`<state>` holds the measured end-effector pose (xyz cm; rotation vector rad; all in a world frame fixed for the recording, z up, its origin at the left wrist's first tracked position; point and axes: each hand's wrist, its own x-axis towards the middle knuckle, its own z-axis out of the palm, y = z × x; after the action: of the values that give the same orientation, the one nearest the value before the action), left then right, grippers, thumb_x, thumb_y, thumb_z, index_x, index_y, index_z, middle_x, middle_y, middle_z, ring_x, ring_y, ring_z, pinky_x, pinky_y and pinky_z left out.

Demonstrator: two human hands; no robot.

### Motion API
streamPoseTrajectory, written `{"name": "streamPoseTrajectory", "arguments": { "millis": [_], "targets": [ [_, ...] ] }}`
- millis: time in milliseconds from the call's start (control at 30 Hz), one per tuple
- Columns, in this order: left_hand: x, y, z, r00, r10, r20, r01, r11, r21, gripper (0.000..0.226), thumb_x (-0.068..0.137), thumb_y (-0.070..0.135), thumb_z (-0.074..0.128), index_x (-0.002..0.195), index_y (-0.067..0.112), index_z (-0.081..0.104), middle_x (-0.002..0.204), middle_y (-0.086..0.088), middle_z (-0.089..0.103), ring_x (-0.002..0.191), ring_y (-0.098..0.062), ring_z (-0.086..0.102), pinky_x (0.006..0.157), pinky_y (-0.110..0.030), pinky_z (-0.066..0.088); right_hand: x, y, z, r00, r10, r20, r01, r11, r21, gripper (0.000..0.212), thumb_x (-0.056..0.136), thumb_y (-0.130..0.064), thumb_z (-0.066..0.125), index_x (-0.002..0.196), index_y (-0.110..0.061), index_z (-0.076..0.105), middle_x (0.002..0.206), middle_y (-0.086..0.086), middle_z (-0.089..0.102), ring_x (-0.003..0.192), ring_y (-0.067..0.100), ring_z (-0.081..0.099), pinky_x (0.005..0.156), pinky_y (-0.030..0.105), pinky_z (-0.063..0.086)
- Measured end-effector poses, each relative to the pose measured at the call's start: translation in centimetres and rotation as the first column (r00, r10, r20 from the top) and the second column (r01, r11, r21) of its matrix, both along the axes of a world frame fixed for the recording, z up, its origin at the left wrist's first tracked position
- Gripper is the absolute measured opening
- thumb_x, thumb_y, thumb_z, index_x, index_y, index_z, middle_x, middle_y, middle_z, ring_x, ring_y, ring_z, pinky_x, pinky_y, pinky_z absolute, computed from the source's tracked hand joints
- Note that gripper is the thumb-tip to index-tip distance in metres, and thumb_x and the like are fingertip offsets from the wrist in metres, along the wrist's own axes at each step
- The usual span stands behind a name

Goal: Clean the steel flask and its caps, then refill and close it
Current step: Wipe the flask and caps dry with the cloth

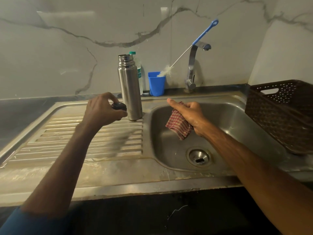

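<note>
The flask stands upright and uncapped on the ribbed draining surface, just beside the edge of the sink. The left hand hovers near its base, fingers curled round a small dark cap and pinching it. The right hand is over the basin, its fingers bunching a red checked cloth against the palm while the forefinger points straight out. This looks like the cap-wiping step, with cloth and cap apart. The next move probably calls for bringing the two hands together over the basin so the cloth can rub the cap. A water bottle stands behind the flask, and a brush leans in a blue cup near the tap.
</note>
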<state>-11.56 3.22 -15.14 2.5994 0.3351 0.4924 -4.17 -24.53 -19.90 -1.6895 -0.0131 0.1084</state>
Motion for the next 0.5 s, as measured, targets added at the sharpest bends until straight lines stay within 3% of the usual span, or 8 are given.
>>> {"name": "streamPoseTrajectory", "arguments": {
  "millis": [100,167,233,300,367,500],
  "targets": [
    [-2.5,-2.6,0.6,0.992,-0.113,-0.049,0.107,0.988,-0.114,0.047,0.068,0.039,0.095,0.107,0.032,0.07,0.092,0.002,0.076,0.089,-0.023,0.073,0.084,-0.042,0.058,0.1,-2.4,0.5,0.989,0.06,-0.138,-0.049,0.996,0.079,0.065,0.077,-0.062,0.079,0.113,-0.008,0.067,0.09,0.01,0.075,0.069,0.023,0.074,0.062,0.034,0.061],
    [-2.9,-5.0,0.7,0.975,-0.217,-0.057,0.199,0.954,-0.226,0.045,0.069,0.037,0.095,0.107,0.033,0.071,0.092,0.003,0.077,0.085,-0.016,0.074,0.077,-0.034,0.058,0.1,-4.3,1.1,0.957,0.157,-0.243,-0.101,0.969,0.225,0.052,0.084,-0.048,0.07,0.111,-0.004,0.065,0.083,0.012,0.07,0.061,0.024,0.07,0.054,0.029,0.056],
    [-2.2,-7.7,0.3,0.949,-0.314,-0.032,0.288,0.904,-0.316,0.045,0.066,0.034,0.097,0.105,0.031,0.074,0.095,0.001,0.076,0.088,-0.016,0.074,0.079,-0.04,0.062,0.2,-5.8,1.5,0.943,0.207,-0.261,-0.132,0.951,0.278,0.035,0.084,-0.03,0.067,0.105,-0.003,0.065,0.085,0.013,0.069,0.065,0.025,0.068,0.056,0.031,0.056],
    [-0.4,-10.2,-0.3,0.937,-0.349,-0.003,0.329,0.885,-0.329,0.048,0.066,0.035,0.097,0.108,0.031,0.074,0.098,0.002,0.074,0.092,-0.016,0.072,0.088,-0.045,0.062,0.8,-6.7,1.7,0.955,0.211,-0.207,-0.157,0.956,0.248,0.023,0.083,-0.013,0.068,0.104,-0.002,0.067,0.094,0.013,0.072,0.081,0.027,0.07,0.069,0.04,0.06],
    [1.6,-12.5,-1.0,0.933,-0.357,0.038,0.349,0.878,-0.327,0.05,0.071,0.033,0.095,0.115,0.027,0.072,0.098,0.006,0.071,0.092,-0.012,0.069,0.09,-0.042,0.062,1.4,-7.4,1.6,0.977,0.172,-0.126,-0.151,0.975,0.163,0.036,0.08,-0.001,0.076,0.114,0.001,0.068,0.107,0.016,0.075,0.1,0.031,0.072,0.083,0.043,0.062],
    [4.7,-15.3,-3.3,0.91,-0.381,0.163,0.414,0.842,-0.345,0.057,0.074,0.036,0.093,0.123,0.022,0.067,0.11,0.006,0.071,0.09,-0.002,0.066,0.074,-0.015,0.056,2.4,-8.8,0.5,0.988,0.128,-0.087,-0.128,0.992,0.007,0.052,0.067,-0.006,0.09,0.116,-0.004,0.073,0.107,0.012,0.078,0.102,0.027,0.075,0.088,0.042,0.062]
  ]
}}
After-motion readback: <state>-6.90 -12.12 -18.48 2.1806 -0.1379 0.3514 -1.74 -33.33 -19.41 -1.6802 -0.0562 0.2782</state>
